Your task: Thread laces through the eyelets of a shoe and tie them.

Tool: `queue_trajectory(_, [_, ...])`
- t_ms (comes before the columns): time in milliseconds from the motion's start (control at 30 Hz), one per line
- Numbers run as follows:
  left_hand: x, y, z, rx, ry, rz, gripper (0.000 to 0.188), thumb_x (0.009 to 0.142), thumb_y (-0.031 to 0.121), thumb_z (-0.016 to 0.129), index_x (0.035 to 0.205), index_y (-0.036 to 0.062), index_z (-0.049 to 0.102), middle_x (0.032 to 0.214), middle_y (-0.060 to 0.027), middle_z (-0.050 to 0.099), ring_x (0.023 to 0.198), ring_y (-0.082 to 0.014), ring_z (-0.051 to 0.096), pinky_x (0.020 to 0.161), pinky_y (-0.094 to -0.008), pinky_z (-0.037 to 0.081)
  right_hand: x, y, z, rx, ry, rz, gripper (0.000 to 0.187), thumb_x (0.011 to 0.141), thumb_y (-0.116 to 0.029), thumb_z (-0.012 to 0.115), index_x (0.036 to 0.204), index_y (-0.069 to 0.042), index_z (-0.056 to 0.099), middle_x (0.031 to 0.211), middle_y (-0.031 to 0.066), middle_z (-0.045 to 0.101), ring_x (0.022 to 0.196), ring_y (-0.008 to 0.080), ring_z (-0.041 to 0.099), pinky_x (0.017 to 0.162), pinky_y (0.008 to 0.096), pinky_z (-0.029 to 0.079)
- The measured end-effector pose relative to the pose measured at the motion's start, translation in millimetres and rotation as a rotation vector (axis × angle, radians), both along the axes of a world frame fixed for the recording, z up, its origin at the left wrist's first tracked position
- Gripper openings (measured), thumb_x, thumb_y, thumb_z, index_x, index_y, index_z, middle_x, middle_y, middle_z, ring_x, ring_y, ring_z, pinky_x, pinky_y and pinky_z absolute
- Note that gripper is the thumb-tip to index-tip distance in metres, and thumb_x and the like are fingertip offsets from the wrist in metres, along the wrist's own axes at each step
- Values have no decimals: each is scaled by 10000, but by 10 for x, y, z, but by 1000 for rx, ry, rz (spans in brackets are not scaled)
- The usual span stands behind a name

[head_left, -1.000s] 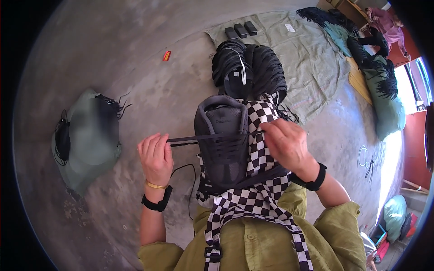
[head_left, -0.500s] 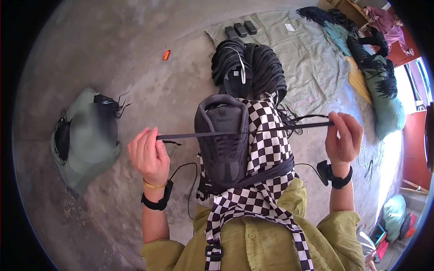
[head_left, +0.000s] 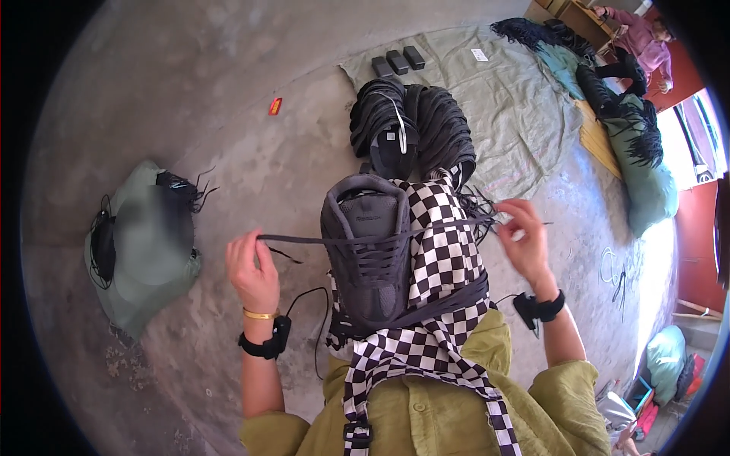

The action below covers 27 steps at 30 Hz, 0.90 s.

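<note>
A dark grey shoe upper (head_left: 378, 298) lies across my lap on a black-and-white checkered apron (head_left: 449, 258), laced part way up. One dark shoelace (head_left: 300, 241) runs across it below the tongue, its two ends pulled out to the sides. My left hand (head_left: 252, 272) pinches the lace on the left, with the tip hanging below my fingers. On the right, the lace passes through my right hand (head_left: 526, 247), its fingers closed on it and a short end sticking out beyond. More dark laces (head_left: 456, 295) lie over the apron.
Stacked dark shoe uppers (head_left: 441, 125) stand just beyond my lap. Behind them, several small black blocks (head_left: 397, 62) rest by a green sheet (head_left: 494, 106). A green sack (head_left: 148, 266) sits at left; a stuffed green sack (head_left: 650, 194) lies at right. Another person (head_left: 642, 45) is far right.
My right hand has moved inward along the lace, leaving a short end beyond it. The lace sags slightly, less taut than before. My left hand stays nearly in place.
</note>
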<state>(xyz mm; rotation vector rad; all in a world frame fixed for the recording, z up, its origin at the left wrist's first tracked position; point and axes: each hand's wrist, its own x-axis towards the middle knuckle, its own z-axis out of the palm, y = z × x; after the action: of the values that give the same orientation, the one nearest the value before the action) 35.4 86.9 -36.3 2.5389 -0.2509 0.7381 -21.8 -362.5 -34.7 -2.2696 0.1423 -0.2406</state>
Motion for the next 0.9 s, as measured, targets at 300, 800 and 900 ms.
queue_trajectory(300, [440,-328,764,87,-279,-127,212,860,-37,655,1062,2,705,999,-133,702,954,-318,647,851,-412,498,339,1068,478,-11,11,441,268,941,-169,694,1169,-27,687,921,165,659,700,294,655,682,403,544])
queue_trajectory(800, [127,-92,298,205,-145,-22,214,898,-11,623,1100,-1,694,1041,-157,692,1007,-348,632,911,-447,485,240,475,187,-596,-638,636,541,708,-98,617,1214,83,670,1177,170,642,820,264,668,716,376,557])
queue_trajectory(900, [-126,234,1,269,-73,39,184,954,52,620,1116,-5,686,1062,-180,675,1059,-373,608,953,-485,474,208,442,28,-526,-578,568,538,730,-84,634,1250,51,658,1233,159,627,909,290,688,792,378,574])
